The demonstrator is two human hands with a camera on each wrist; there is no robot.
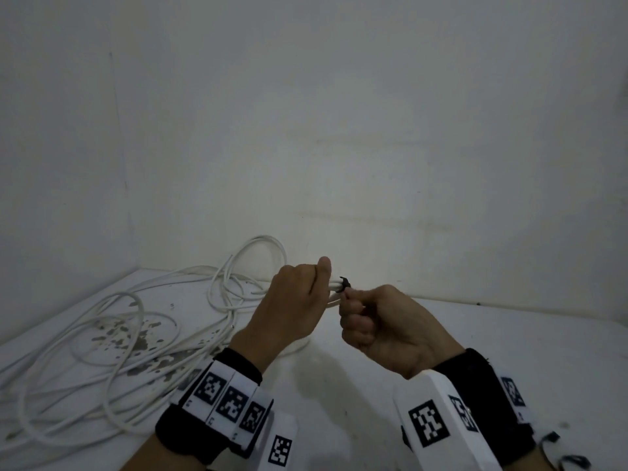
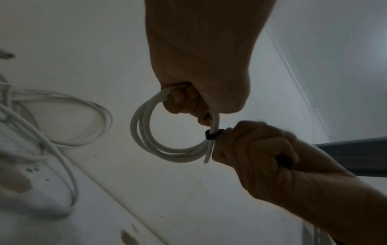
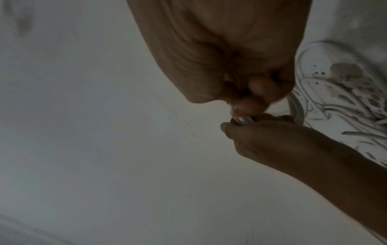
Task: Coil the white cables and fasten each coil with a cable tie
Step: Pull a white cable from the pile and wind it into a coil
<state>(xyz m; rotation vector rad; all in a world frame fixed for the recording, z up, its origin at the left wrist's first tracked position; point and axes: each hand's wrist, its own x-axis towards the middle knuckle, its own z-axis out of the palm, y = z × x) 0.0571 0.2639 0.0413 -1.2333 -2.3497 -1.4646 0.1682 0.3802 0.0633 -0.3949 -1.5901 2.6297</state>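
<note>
We hold a small coil (image 2: 167, 132) of white cable up in the air, above a white counter (image 1: 441, 351). The coil is a neat ring of about three smooth, round strands lying side by side. Our left hand (image 1: 289, 307) is clenched around the top of the ring, its fingers (image 2: 180, 101) curled over the strands. Just beyond those fingers, a thin black cable tie (image 2: 211, 134) wraps the bundle where the strands meet, and a cut cable end pokes out just below it.

Our right hand (image 1: 384, 324) is curled into a fist, pinching the tie's tail right beside the coil; a dark strip shows between its folded fingers (image 2: 261, 149).

To the far side of our left hand, loose white cables (image 1: 119, 334) sprawl in wide, untidy loops across the counter, which is stained with dark blotches there.

In the head view the left hand hides most of the coil. The right wrist view is dim and blurred, and shows only a sliver of the strands. How tightly the tie is drawn we cannot tell.

Both wrists wear black bands (image 1: 190, 426) with white blocks printed with black-and-white square codes; no readable words appear anywhere.
</note>
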